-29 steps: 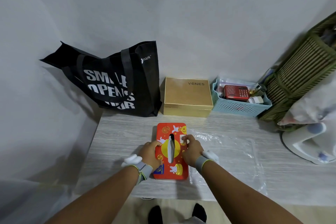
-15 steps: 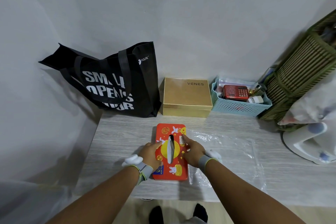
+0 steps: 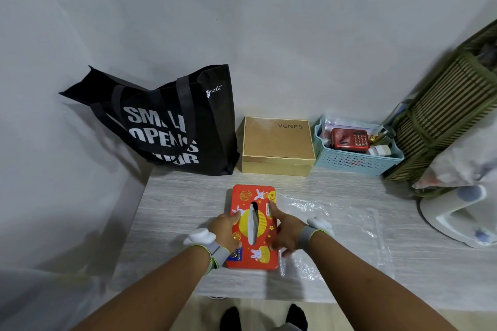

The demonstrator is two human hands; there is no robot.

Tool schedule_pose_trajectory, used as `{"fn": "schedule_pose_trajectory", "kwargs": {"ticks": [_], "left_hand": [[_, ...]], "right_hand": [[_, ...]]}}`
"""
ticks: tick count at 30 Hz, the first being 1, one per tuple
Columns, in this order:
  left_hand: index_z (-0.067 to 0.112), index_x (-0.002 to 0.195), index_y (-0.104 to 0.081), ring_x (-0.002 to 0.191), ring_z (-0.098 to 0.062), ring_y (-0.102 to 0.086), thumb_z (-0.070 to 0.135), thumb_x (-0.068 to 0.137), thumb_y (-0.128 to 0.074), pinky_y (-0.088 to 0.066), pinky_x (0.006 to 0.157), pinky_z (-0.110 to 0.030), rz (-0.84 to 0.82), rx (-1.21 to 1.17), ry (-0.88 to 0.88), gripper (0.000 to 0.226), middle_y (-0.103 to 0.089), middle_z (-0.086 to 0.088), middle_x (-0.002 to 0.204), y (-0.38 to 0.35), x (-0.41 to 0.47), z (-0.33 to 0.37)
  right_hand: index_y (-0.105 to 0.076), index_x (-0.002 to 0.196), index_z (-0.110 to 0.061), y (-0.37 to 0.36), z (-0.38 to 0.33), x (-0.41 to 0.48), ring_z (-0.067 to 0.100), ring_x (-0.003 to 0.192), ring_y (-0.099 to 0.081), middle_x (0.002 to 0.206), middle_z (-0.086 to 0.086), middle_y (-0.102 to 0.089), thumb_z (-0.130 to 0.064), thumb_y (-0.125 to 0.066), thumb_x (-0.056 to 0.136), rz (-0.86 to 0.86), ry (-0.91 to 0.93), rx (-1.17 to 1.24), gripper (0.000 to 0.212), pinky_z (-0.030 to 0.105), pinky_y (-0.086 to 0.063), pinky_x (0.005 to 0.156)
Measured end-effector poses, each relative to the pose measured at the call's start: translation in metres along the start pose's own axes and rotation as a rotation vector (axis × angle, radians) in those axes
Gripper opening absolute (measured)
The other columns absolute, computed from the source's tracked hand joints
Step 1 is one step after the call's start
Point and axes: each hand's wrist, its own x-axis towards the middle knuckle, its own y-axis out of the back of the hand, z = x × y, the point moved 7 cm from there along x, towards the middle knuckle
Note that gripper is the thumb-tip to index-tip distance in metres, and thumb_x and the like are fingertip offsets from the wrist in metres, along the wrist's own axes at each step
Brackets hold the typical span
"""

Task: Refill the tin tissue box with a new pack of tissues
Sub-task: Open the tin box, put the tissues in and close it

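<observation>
The red tin tissue box (image 3: 258, 197) with rabbit and coin pictures lies flat near the front of the wooden table (image 3: 183, 204). A white tissue (image 3: 252, 225) shows through the long slot in its lid. My left hand (image 3: 226, 231) rests against the box's left side, thumb on the lid. My right hand (image 3: 285, 231) lies on the right side with fingers spread over the lid edge. Both hands press on the tin rather than lift it.
Clear plastic wrap (image 3: 336, 228) lies on the table right of the tin. At the back stand a black tote bag (image 3: 172, 126), a gold box (image 3: 278, 145) and a blue basket (image 3: 355, 150) with a red radio. A woven basket (image 3: 443, 115) and white fan base (image 3: 457, 217) are at the right.
My right hand's fingers have uncurled and stretched forward along the lid's right edge. The tin and my left hand stay about where they were.
</observation>
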Motion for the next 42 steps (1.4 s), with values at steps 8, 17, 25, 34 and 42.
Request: {"fn": "schedule_pose_trajectory", "kwargs": {"ticks": [8,17,25,34,42], "left_hand": [[0.028,0.154,-0.019,0.127,-0.026,-0.052,0.038,0.078,-0.075,-0.047,0.101,-0.034,-0.039,0.08,-0.008,0.095,-0.048,-0.007,0.144,0.001,0.002,0.001],[0.025,0.155,-0.01,0.127,-0.026,-0.051,0.044,0.072,-0.08,-0.048,0.1,-0.035,-0.108,0.168,-0.018,0.11,-0.048,-0.007,0.143,-0.001,0.002,0.002],[0.025,0.155,-0.003,0.126,-0.027,-0.052,0.043,0.071,-0.08,-0.049,0.099,-0.035,-0.146,0.205,-0.017,0.116,-0.048,-0.008,0.144,-0.005,0.002,0.003],[0.022,0.146,-0.035,0.129,-0.029,-0.045,0.046,0.071,-0.075,-0.043,0.103,-0.037,-0.028,0.314,-0.05,0.088,-0.037,-0.008,0.146,0.004,0.004,0.013],[0.027,0.149,-0.029,0.144,-0.038,-0.021,0.045,0.082,-0.06,-0.029,0.113,-0.047,0.03,0.334,-0.108,0.077,-0.012,-0.009,0.162,0.02,0.026,0.058]], "right_hand": [[0.011,0.152,-0.046,0.005,-0.006,-0.006,0.035,0.118,-0.062,0.139,0.012,-0.056,-0.002,-0.079,0.078,0.007,0.043,-0.022,0.124,0.037,-0.06,0.073],[0.0,0.155,-0.039,0.008,-0.002,0.0,0.032,0.104,-0.07,0.126,0.016,-0.066,0.0,-0.077,0.078,0.055,0.088,-0.022,0.116,0.036,-0.062,0.074],[0.001,0.15,-0.054,0.007,0.009,0.005,0.025,0.081,-0.074,0.118,0.017,-0.069,0.0,-0.075,0.081,0.043,0.101,-0.046,0.115,0.032,-0.062,0.065],[0.011,0.149,-0.051,0.011,0.01,0.018,0.022,0.098,-0.068,0.114,0.005,-0.069,-0.027,-0.084,0.074,0.129,0.08,-0.3,0.123,0.035,-0.054,0.092],[0.0,0.157,-0.026,0.036,0.058,0.009,0.021,0.106,-0.067,0.114,0.007,-0.072,-0.044,-0.078,0.077,0.316,0.048,-0.241,0.114,0.032,-0.051,0.091]]}}
